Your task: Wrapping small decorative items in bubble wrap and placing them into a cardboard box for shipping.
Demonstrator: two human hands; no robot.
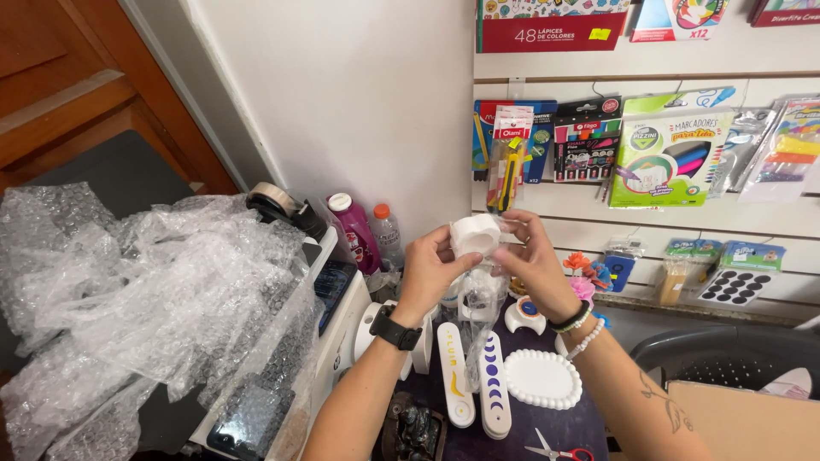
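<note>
Hands raised above the tabletop: left hand and right hand both have their grip clamped on a small white moulded piece, held between them with clear wrap hanging beneath. Oval white tray lies below; bubble wrap is piled at left.

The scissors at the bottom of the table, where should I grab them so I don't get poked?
Take the scissors by the red handle loops, reaching from the right. They lie flat on the dark table, blades pointing left toward the white oval tray, so the handles are probably the safe end. Both the left hand and right hand are busy holding a white piece.
</note>
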